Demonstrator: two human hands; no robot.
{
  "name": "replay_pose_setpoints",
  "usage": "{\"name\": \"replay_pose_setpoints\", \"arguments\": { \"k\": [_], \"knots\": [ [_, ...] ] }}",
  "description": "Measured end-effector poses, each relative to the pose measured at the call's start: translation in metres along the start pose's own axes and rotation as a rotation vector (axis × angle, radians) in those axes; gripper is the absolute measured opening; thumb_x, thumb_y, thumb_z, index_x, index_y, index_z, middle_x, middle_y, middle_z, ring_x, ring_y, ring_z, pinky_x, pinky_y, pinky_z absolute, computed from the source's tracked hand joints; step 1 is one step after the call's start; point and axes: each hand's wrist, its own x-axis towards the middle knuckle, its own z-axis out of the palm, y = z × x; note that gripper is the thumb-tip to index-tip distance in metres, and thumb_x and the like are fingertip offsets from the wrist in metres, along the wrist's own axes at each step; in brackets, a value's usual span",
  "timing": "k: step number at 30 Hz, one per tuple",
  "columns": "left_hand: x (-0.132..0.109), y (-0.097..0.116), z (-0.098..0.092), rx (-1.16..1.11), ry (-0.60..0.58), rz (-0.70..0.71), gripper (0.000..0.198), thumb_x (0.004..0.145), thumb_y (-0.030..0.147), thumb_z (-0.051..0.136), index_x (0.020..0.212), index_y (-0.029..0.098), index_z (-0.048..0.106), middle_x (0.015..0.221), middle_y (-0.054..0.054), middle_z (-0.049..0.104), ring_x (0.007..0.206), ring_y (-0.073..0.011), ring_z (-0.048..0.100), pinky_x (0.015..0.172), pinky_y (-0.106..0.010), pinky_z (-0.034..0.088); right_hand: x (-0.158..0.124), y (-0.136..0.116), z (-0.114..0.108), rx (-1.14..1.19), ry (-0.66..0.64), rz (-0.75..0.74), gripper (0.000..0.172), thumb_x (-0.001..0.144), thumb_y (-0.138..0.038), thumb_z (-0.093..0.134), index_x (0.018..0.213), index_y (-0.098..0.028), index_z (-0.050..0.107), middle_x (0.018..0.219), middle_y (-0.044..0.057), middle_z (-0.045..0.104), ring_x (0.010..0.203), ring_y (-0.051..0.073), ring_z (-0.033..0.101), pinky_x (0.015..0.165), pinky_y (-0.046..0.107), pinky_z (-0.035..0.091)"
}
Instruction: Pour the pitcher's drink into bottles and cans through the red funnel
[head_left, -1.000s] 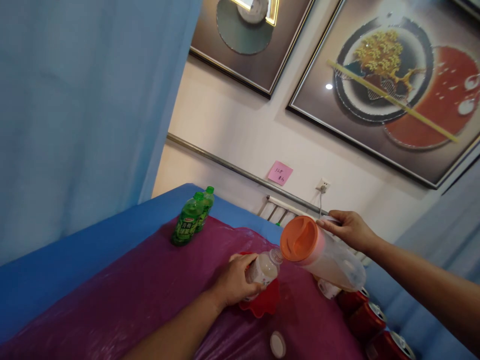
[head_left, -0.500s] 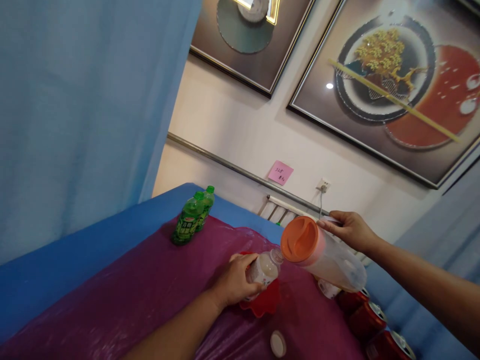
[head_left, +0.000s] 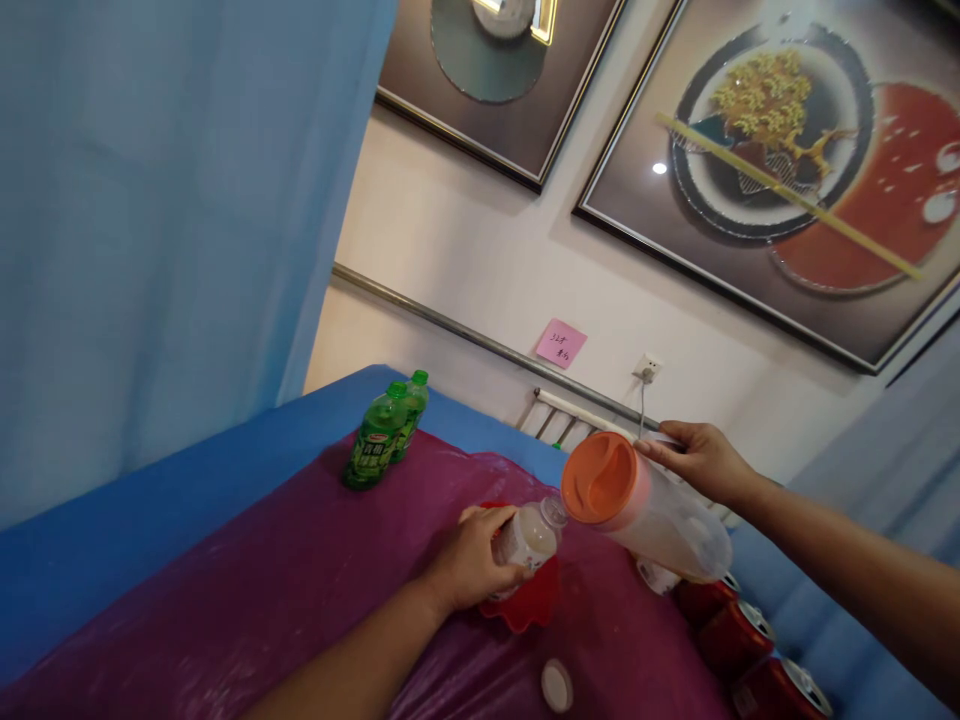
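My left hand (head_left: 466, 560) is wrapped round a small clear bottle (head_left: 529, 536) of milky liquid, held tilted over a red dish (head_left: 532, 604) on the purple sheet. My right hand (head_left: 701, 459) grips the handle of a clear pitcher (head_left: 649, 512) with an orange lid, tipped on its side so that its spout sits right at the bottle's open mouth. Pale liquid lies in the pitcher's lower side. A white bottle cap (head_left: 556, 686) lies on the sheet in front of the dish.
Two green bottles (head_left: 382, 437) stand at the far left of the purple sheet (head_left: 285, 570), which covers a blue table (head_left: 150, 510). Red cans (head_left: 739, 640) line the right edge. A blue curtain (head_left: 150, 200) hangs at left; framed pictures and a pink note (head_left: 560, 344) are on the wall.
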Motion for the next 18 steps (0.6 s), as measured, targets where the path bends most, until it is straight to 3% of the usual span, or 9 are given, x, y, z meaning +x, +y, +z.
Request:
{"name": "replay_pose_setpoints", "arguments": {
  "k": [11, 15, 18],
  "knots": [
    [0.001, -0.01, 0.004, 0.006, 0.024, -0.013, 0.072, 0.059, 0.036, 0.087, 0.128, 0.026, 0.068, 0.122, -0.005, 0.072, 0.114, -0.0311, 0.061, 0.101, -0.041, 0.046, -0.006, 0.003, 0.007, 0.057, 0.021, 0.001, 0.063, 0.073, -0.077, 0.066, 0.056, -0.024, 0.038, 0.053, -0.007, 0.028, 0.051, 0.009, 0.025, 0.045, 0.025, 0.02],
    [0.001, -0.01, 0.004, 0.011, 0.032, -0.014, 0.072, 0.059, 0.036, 0.087, 0.128, 0.027, 0.068, 0.125, -0.006, 0.072, 0.118, -0.0327, 0.06, 0.105, -0.044, 0.045, -0.013, 0.014, 0.014, 0.12, 0.104, 0.014, 0.064, 0.073, -0.078, 0.066, 0.054, -0.024, 0.038, 0.054, -0.007, 0.026, 0.052, 0.01, 0.026, 0.046, 0.025, 0.022],
    [0.002, -0.008, 0.005, 0.011, 0.05, -0.019, 0.072, 0.059, 0.033, 0.086, 0.129, 0.027, 0.067, 0.127, -0.006, 0.072, 0.12, -0.0332, 0.06, 0.108, -0.046, 0.044, -0.023, 0.03, 0.025, 0.241, 0.217, 0.115, 0.063, 0.071, -0.079, 0.067, 0.055, -0.023, 0.042, 0.052, -0.007, 0.029, 0.05, 0.01, 0.029, 0.046, 0.025, 0.025]
  ]
}}
